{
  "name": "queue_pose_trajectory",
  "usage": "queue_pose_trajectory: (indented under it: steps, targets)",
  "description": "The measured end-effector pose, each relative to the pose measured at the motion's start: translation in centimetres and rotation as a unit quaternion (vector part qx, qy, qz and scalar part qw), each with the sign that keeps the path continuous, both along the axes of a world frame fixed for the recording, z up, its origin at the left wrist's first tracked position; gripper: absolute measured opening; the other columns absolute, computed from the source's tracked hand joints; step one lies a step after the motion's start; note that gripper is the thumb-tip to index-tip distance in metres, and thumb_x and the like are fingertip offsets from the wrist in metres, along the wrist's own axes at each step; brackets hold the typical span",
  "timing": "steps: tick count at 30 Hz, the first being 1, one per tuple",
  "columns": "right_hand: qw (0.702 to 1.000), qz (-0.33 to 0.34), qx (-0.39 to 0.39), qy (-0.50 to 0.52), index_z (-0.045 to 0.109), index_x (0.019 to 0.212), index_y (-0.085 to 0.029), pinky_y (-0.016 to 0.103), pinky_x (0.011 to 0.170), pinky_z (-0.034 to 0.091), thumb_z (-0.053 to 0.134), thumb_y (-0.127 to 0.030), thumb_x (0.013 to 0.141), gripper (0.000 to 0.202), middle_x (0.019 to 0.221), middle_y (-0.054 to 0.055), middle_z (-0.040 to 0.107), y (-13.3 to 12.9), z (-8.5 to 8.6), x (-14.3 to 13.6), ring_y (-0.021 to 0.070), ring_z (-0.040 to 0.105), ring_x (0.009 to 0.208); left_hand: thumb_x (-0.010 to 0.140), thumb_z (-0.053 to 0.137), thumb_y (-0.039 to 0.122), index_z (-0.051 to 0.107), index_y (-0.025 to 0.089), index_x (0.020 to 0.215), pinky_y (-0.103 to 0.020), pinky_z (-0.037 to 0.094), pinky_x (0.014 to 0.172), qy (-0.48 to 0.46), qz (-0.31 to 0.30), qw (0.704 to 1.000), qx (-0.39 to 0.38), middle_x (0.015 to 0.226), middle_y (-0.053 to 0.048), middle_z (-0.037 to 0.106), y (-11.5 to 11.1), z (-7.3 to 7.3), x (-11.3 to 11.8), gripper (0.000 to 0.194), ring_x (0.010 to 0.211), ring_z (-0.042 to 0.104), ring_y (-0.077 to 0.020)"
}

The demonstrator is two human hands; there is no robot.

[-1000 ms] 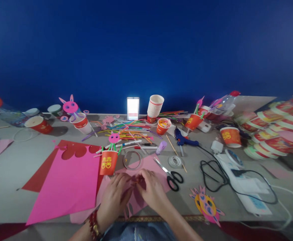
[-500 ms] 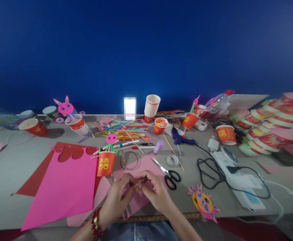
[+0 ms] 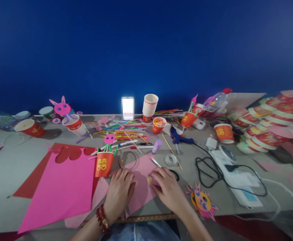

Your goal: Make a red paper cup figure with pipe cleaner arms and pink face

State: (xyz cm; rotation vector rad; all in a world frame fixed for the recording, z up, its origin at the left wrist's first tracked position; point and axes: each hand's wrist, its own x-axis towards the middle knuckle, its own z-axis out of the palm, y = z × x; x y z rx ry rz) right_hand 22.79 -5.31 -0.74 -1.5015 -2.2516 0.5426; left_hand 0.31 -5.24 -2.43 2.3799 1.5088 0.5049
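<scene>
My left hand rests low over the pink paper sheet, its fingers curled together. A small yellow bit shows at its fingertips. Across a gap, my right hand pinches a small yellow-rimmed paper piece with a pale middle. That hand covers much of the black-handled scissors, leaving the blades and part of one handle loop visible. Just beyond my left hand stand a red paper cup topped by a pink paper animal face and a roll of clear tape.
Bright pink card lies over red paper at left. Beyond the hands are pipe cleaners, a purple glue stick and a blue glue gun. A black cable, a power strip and a paper animal face occupy the right.
My hands were together over a small yellow piece. They have parted sideways, a small yellow bit now showing at each. The right hand has come over the scissors.
</scene>
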Motion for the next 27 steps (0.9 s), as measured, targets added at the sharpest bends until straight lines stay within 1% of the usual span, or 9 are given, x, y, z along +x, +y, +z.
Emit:
queue_pose_trajectory:
  steps: [3,6,10,13,16,18,20,23,27]
  targets:
    - [1.000,-0.008,0.013,-0.002,0.062,0.097,-0.022,0.042,0.088,0.048,0.061,-0.004,0.084,0.023,0.104,0.008,0.065,0.1,-0.4,-0.7,0.0278,0.059,0.100,0.092,0.052,0.016,0.060,0.020,0.102,-0.046,0.044,0.088,-0.030,-0.005,1.000,-0.001,0.101,-0.008,0.062,0.0,0.0,-0.1,0.013,0.099,0.056,-0.0279]
    - [1.000,-0.011,0.009,0.023,0.059,0.090,-0.022,0.038,0.083,0.048,0.061,-0.004,0.084,0.019,0.096,0.006,0.066,0.3,-0.6,-0.8,0.0259,0.060,0.093,0.092,0.053,0.015,0.061,0.020,0.099,-0.044,0.045,0.088,-0.072,-0.015,0.997,-0.020,0.102,-0.007,0.063,0.0,0.3,-0.1,0.011,0.099,0.057,-0.0271]
    - [0.994,-0.023,-0.053,0.088,0.056,0.085,-0.023,0.033,0.074,0.047,0.060,-0.008,0.086,0.015,0.084,0.002,0.067,0.1,-0.7,-1.0,0.0227,0.063,0.081,0.093,0.056,0.018,0.062,0.020,0.098,-0.042,0.045,0.088,-0.131,-0.032,0.990,-0.033,0.102,-0.008,0.064,-0.1,0.7,0.5,0.008,0.099,0.057,-0.0261]
    - [0.977,-0.021,-0.109,0.179,0.056,0.087,-0.023,0.029,0.073,0.048,0.059,-0.009,0.086,0.014,0.083,0.000,0.066,-0.2,-0.2,-1.5,0.0191,0.063,0.078,0.093,0.058,0.022,0.062,0.020,0.095,-0.040,0.046,0.087,-0.181,-0.050,0.980,-0.058,0.099,-0.007,0.065,-0.2,1.1,1.2,0.005,0.096,0.058,-0.0248]
    - [0.956,-0.010,-0.131,0.263,0.058,0.090,-0.022,0.026,0.073,0.047,0.058,-0.008,0.083,0.015,0.083,-0.001,0.064,-0.3,0.6,-1.8,0.0168,0.062,0.078,0.095,0.053,0.021,0.060,0.019,0.087,-0.033,0.047,0.078,-0.259,-0.054,0.957,-0.120,0.089,-0.005,0.065,-0.2,1.7,1.6,0.011,0.085,0.059,-0.0207]
    - [0.940,-0.005,-0.151,0.306,0.059,0.091,-0.021,0.025,0.072,0.047,0.059,-0.013,0.085,0.010,0.082,0.000,0.064,-0.3,1.1,-2.0,0.0160,0.060,0.076,0.095,0.050,0.018,0.058,0.019,0.082,-0.029,0.046,0.073,-0.305,-0.049,0.940,-0.147,0.083,-0.004,0.063,-0.2,2.0,1.6,0.015,0.080,0.058,-0.0185]
    - [0.924,-0.008,-0.185,0.336,0.060,0.086,-0.020,0.025,0.067,0.045,0.059,-0.021,0.088,0.002,0.076,-0.001,0.062,-0.2,1.3,-2.1,0.0153,0.058,0.071,0.092,0.050,0.014,0.056,0.019,0.079,-0.028,0.044,0.072,-0.327,-0.049,0.932,-0.147,0.080,-0.003,0.061,-0.2,2.3,1.5,0.015,0.079,0.057,-0.0177]
    - [0.906,-0.021,-0.213,0.365,0.057,0.074,-0.020,0.024,0.059,0.040,0.059,-0.028,0.089,0.018,0.066,-0.002,0.055,-0.2,1.2,-2.4,0.0138,0.053,0.063,0.089,0.050,0.011,0.055,0.019,0.078,-0.028,0.043,0.073,-0.338,-0.050,0.929,-0.142,0.079,-0.002,0.059,-0.4,2.6,1.3,0.015,0.079,0.056,-0.0172]
    - [0.906,-0.056,-0.180,0.380,0.058,0.073,-0.019,0.023,0.056,0.037,0.057,-0.033,0.091,0.023,0.066,-0.002,0.054,-0.3,1.2,-3.0,0.0122,0.049,0.060,0.092,0.052,0.018,0.059,0.018,0.083,-0.026,0.043,0.073,-0.363,-0.028,0.916,-0.168,0.082,-0.002,0.060,-0.7,2.8,1.3,0.011,0.079,0.057,-0.0168]
